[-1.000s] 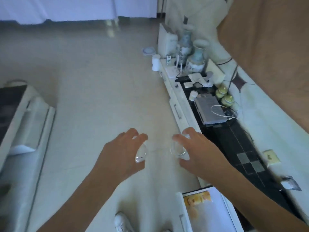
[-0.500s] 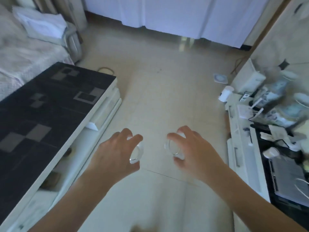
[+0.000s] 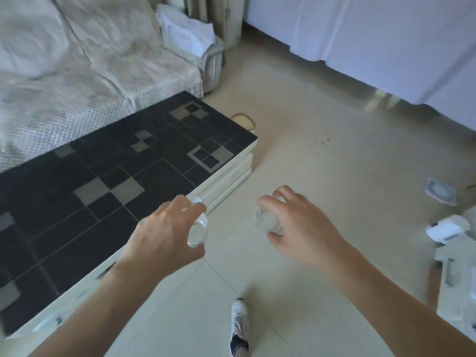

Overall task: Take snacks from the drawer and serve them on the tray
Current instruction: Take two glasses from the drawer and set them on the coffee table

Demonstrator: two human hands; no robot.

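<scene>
My left hand (image 3: 164,235) grips a small clear glass dish (image 3: 198,231) from above, right at the near edge of the black coffee table (image 3: 103,181). My right hand (image 3: 301,228) grips a second clear glass dish (image 3: 268,221) over the tiled floor, a little to the right. Both dishes look see-through with nothing visible inside. No tray, drawer or snack shows in this view.
A sofa (image 3: 77,73) with a pale cover stands behind the coffee table. White curtains (image 3: 373,34) hang at the back right. A white cabinet corner with small items (image 3: 448,230) sits at the right edge. My shoe (image 3: 239,328) is on the floor (image 3: 334,150) below my hands.
The view has swung left, away from the cabinet and its open drawer toward the coffee table and sofa. Both hands keep holding the glass dishes; the left now reaches the table's edge.
</scene>
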